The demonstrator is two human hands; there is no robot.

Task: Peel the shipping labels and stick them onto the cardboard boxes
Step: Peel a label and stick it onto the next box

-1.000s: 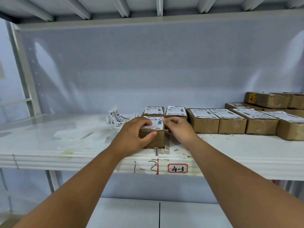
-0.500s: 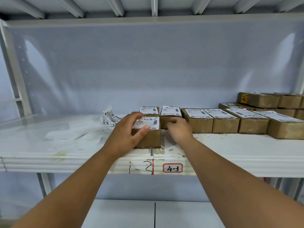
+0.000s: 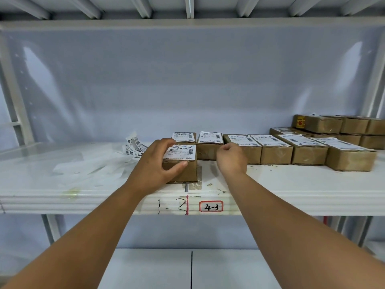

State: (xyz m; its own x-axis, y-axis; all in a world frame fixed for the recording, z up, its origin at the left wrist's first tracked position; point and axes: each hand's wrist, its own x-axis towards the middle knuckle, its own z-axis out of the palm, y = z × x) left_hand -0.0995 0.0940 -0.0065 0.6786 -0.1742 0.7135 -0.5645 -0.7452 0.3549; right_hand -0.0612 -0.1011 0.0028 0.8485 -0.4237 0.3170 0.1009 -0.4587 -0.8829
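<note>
STATE: left grip (image 3: 158, 165) clasps cardboard box (image 3: 185, 172) at shelf (image 3: 291, 184) front edge, label (image 3: 183, 153) on its top | right grip (image 3: 231, 157) curled, nothing visibly held, just beside box | RISK: unpressed label corners may lift; dragging box forward could drop it.

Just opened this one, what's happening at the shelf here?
A person is labelling small boxes at a white shelf. The left hand grips the cardboard box nearest the shelf edge, thumb on its front face, and a shipping label already lies on its top. The right hand hovers beside the box with curled fingers, holding nothing. More labelled boxes stand in a row to the right, and a strip of labels lies behind the left hand among backing paper.
</note>
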